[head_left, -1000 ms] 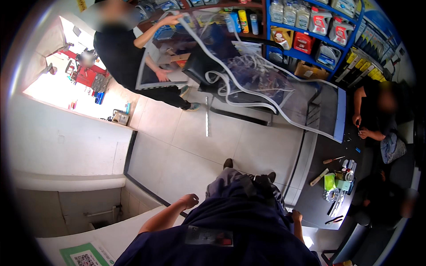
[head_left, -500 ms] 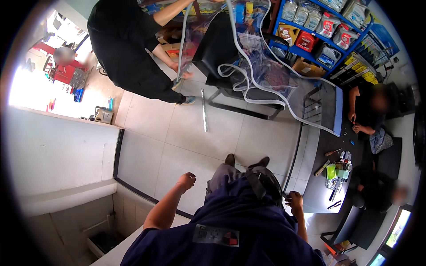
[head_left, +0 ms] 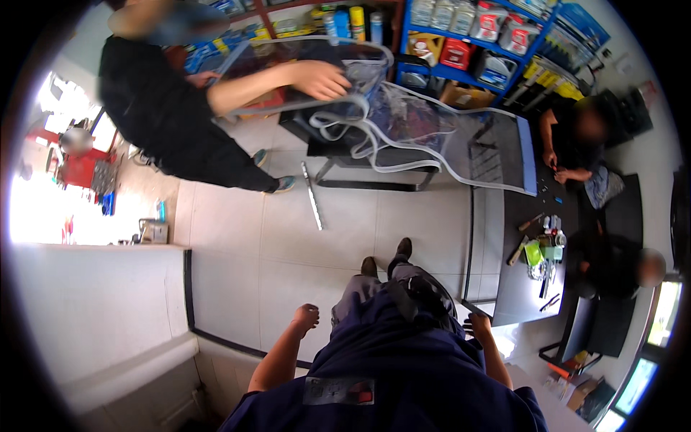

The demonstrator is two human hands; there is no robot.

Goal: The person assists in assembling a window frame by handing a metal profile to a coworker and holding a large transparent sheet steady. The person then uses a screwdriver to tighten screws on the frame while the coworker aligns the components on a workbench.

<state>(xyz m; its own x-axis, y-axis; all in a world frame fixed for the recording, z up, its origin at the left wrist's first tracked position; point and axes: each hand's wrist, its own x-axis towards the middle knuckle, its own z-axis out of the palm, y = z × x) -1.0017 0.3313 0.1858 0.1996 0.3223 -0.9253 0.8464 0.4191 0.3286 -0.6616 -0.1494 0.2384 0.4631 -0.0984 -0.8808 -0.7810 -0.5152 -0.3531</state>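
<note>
My left hand (head_left: 306, 317) hangs beside my left thigh over the tiled floor (head_left: 302, 270). Its fingers are curled in, and nothing shows in them. At my right hip is my right hand (head_left: 476, 327), with bent fingers; a dark narrow thing shows against it, too unclear to name. Ahead, a clear plastic sheet with pale edging (head_left: 497, 162) is draped over a black chair (head_left: 389, 158) and the dark table (head_left: 515, 216). A co-worker in black (head_left: 183, 119) reaches over the sheet with an open hand (head_left: 322, 79).
A metal strip (head_left: 311, 196) lies on the floor. Tools and a green packet (head_left: 533, 253) sit on the table to the right, with two seated people beyond it. A blue shelf (head_left: 461, 70) of bottles stands behind. A white low wall (head_left: 108, 302) runs along the left.
My view has shifted and my feet have stepped. The co-worker has straightened up and brought a hand over the lifted sheet. My hands stay low at my sides.
</note>
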